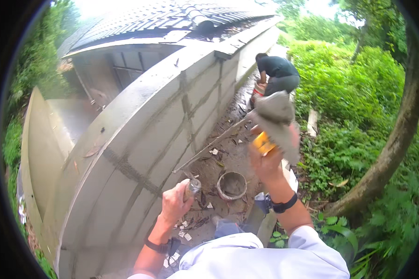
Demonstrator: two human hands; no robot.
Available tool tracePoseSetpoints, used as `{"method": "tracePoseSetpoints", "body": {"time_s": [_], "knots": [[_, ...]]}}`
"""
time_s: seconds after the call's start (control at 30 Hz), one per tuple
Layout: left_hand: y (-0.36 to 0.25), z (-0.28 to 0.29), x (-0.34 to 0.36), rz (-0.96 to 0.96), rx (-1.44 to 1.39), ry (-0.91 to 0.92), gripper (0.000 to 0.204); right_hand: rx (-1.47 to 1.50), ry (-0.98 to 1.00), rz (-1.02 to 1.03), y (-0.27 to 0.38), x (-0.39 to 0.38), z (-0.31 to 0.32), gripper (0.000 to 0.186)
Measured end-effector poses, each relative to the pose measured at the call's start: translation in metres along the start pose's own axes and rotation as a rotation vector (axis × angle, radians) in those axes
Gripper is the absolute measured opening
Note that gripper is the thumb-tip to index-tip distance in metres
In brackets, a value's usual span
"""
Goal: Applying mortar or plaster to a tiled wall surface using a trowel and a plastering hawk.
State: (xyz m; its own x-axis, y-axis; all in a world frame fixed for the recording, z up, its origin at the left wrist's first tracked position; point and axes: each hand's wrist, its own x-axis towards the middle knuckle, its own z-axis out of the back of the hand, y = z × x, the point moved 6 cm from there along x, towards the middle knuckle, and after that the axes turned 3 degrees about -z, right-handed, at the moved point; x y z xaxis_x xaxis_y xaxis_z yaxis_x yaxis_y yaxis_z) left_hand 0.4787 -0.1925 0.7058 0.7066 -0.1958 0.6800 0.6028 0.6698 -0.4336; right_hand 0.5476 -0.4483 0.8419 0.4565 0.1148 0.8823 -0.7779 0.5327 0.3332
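My right hand (266,163) is raised right of centre, closed around the yellow handle of a plastering float (286,144). A lump of wet grey mortar (275,108) sits on the float, and both are blurred by motion. Lower and to the left, my left hand (174,203) grips a short hand tool (192,187) by its rounded handle; its working end is hard to make out. Between my hands, a round bucket (232,186) of grey mortar stands on the ground. Close to my left hand rises a grey rendered wall (142,153) with darker wet bands.
Farther along the path, a co-worker (279,72) in dark clothes bends over a bucket (258,91). White tile chips (186,235) litter the dirt. Dense green plants (344,121) and a curved tree trunk (388,162) border the right. A tiled roof (172,21) lies beyond the wall.
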Motion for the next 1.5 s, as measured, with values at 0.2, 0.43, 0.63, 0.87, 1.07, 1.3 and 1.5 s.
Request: {"method": "tracePoseSetpoints", "body": {"time_s": [0.2, 0.43, 0.63, 0.87, 1.07, 1.3, 1.5], "knots": [[-0.007, 0.074, -0.002, 0.051, 0.26, -0.323, 0.05, 0.279, -0.014, 0.078, 0.002, 0.051, 0.015, 0.07], [-0.013, 0.146, 0.019, 0.435, -0.433, -0.674, 0.038, 1.008, 0.156, 0.261, 0.057, 0.108, -0.02, 0.046], [-0.017, 0.117, -0.011, 0.742, -0.897, -0.424, 0.041, 1.801, 0.744, -0.26, 0.092, 0.113, -0.11, 0.048], [-0.042, 0.061, -0.096, 1.129, -1.162, -0.426, 0.036, 1.984, 1.189, -1.037, 0.084, 0.002, -0.222, 0.054], [-0.049, 0.063, -0.184, 1.212, -1.443, -0.597, 0.035, 1.584, 1.488, -1.33, 0.098, -0.108, -0.272, 0.042], [-0.012, 0.13, -0.301, 1.285, -1.045, -0.676, 0.028, 1.251, 1.595, -0.866, 0.162, -0.098, -0.286, 0.035], [-0.001, 0.163, -0.323, 1.346, -0.977, -0.498, 0.023, 0.534, 1.67, 0.06, 0.273, -0.048, -0.273, 0.03]]}}
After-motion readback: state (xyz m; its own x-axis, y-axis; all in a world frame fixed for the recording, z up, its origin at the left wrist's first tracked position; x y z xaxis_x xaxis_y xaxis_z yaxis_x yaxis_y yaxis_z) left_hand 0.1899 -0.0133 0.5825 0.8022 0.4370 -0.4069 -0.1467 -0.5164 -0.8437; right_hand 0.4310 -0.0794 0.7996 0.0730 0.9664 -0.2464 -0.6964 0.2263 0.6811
